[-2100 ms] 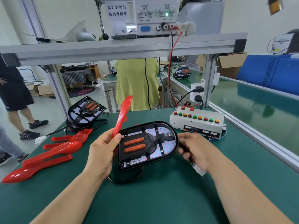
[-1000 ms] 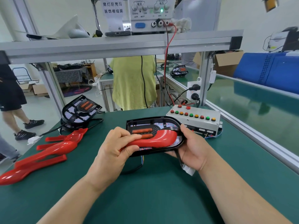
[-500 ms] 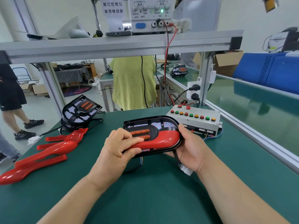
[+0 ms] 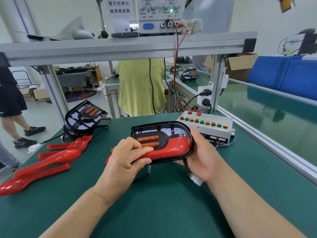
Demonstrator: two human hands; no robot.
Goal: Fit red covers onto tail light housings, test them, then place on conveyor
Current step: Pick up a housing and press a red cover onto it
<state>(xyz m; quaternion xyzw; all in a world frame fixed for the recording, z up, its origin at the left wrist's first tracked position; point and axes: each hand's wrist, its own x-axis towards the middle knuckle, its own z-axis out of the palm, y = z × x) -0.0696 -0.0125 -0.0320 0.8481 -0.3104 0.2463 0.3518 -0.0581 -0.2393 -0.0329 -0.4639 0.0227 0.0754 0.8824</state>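
A black tail light housing (image 4: 159,130) with two orange bars is held above the green table (image 4: 154,212). A red cover (image 4: 175,146) lies along its lower half. My left hand (image 4: 127,158) grips the housing's left end, fingers curled over the cover and thumb underneath. My right hand (image 4: 200,155) cups the rounded right end from below, thumb on the rim. A white connector (image 4: 197,181) hangs beneath my right palm.
Several red covers (image 4: 51,158) lie at the left. A second housing (image 4: 85,115) stands behind them. A grey test box (image 4: 205,127) with coloured buttons sits right of centre. The green conveyor (image 4: 274,114) runs along the right, beyond an aluminium rail. A person in yellow stands behind the bench.
The red cover went from upright in my left hand to lying on the housing's lower half. Both hands now clasp the housing, slightly nearer the test box.
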